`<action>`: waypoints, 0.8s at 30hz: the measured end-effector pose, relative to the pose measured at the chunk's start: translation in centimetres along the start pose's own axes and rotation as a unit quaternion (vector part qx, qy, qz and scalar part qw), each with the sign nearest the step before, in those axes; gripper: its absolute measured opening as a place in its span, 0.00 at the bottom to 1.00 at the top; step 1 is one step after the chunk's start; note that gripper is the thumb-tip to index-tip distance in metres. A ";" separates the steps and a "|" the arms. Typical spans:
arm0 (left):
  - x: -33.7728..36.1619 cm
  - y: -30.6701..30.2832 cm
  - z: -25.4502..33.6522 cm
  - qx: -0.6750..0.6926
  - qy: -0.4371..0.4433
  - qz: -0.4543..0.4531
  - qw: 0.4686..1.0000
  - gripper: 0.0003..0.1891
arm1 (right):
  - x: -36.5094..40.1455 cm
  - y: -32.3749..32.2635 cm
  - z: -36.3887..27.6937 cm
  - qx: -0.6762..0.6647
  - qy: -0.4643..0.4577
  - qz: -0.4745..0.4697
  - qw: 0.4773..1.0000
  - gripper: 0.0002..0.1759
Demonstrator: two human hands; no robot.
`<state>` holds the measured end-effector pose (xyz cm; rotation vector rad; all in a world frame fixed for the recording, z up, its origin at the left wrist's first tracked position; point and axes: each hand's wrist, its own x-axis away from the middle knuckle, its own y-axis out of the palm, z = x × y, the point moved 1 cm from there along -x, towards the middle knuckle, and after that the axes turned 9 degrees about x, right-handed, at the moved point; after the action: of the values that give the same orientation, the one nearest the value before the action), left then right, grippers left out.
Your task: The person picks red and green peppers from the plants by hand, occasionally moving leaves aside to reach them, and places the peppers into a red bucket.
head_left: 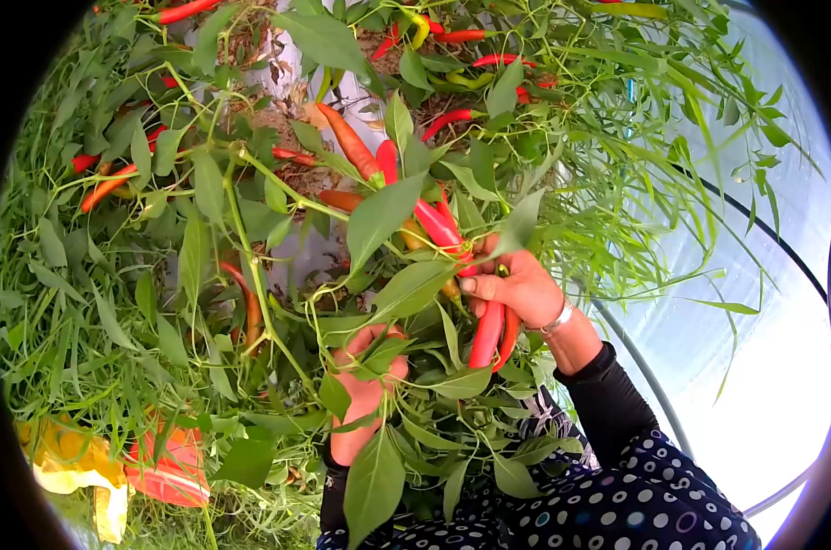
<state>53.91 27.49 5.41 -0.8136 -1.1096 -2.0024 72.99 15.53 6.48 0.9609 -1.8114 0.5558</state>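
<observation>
My right hand [516, 286], with a bracelet at the wrist, is closed on red chili peppers. Two of them, one a bright red chili pepper [488, 335], hang out below the palm. Thumb and fingertips meet the lower end of another red chili pepper [436, 225] among the leaves. Lower and to the left, my left hand [365, 390] is inside the foliage with its fingers curled. Leaves cover part of it, and what it grips is hidden. An orange-red chili pepper [348, 140] hangs above both hands on the pepper plant [250, 247].
More red chili peppers [447, 123] hang on plants at the top. A curved chili pepper [248, 307] is left of my hands. Red [170, 467] and yellow [78, 466] plastic-looking items lie at lower left. Clear sheeting [709, 266] with a dark hose [754, 220] lines the right.
</observation>
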 end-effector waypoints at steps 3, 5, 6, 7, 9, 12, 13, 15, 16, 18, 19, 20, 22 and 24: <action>-0.2 -0.5 -1.6 -0.018 0.052 -0.008 0.998 0.11 | 1.8 1.1 0.3 0.008 -0.066 0.019 0.998 0.25; -0.6 -1.6 -2.0 0.075 -0.062 -0.049 0.994 0.14 | 2.9 1.4 1.3 0.021 -0.074 0.052 0.996 0.15; -0.6 -1.6 -2.0 0.076 -0.063 -0.051 0.994 0.14 | 3.5 1.3 1.4 0.077 -0.082 0.064 0.992 0.15; -0.5 -1.6 -1.9 0.076 -0.038 -0.064 0.994 0.15 | 4.3 1.1 1.4 0.132 -0.089 0.075 0.984 0.15; -0.5 -1.9 -1.6 0.078 -0.014 -0.077 0.994 0.15 | 5.9 1.6 0.8 0.134 -0.075 0.074 0.985 0.13; -0.5 -2.4 -2.2 0.069 -0.071 -0.081 0.992 0.16 | 6.1 1.8 1.5 0.168 -0.235 0.069 0.955 0.11; -0.5 -2.4 -2.7 0.080 -0.055 -0.070 0.993 0.15 | 6.2 2.2 1.4 0.168 -0.232 0.070 0.955 0.11; -0.3 -1.5 -2.4 0.090 -0.041 -0.055 0.994 0.15 | 5.9 3.2 1.4 0.212 -0.259 0.077 0.939 0.11; -0.4 -0.4 -1.2 0.070 -0.063 -0.054 0.994 0.14 | 5.9 3.9 1.0 0.227 -0.256 0.063 0.938 0.12; -0.9 0.1 -0.9 0.058 -0.099 -0.058 0.992 0.11 | 5.7 4.7 1.4 0.254 -0.277 0.048 0.925 0.14; -0.9 0.1 -0.9 0.056 -0.100 -0.058 0.992 0.11 | 5.7 5.2 1.7 0.273 -0.287 0.052 0.917 0.15; -0.9 0.3 -0.9 0.035 -0.106 -0.051 0.992 0.11 | 5.9 5.5 2.0 0.286 -0.282 0.054 0.914 0.16; -1.4 0.0 -1.5 -0.008 -0.101 -0.096 0.990 0.11 | 6.1 5.9 2.3 0.293 -0.280 0.039 0.913 0.16; -1.5 0.4 -1.5 -0.007 -0.114 -0.129 0.985 0.11 | 6.3 6.5 3.2 0.322 -0.285 -0.008 0.903 0.16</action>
<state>54.83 26.40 3.77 -0.9677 -1.3919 -2.1698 64.61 14.64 11.15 1.7252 -2.1682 0.9739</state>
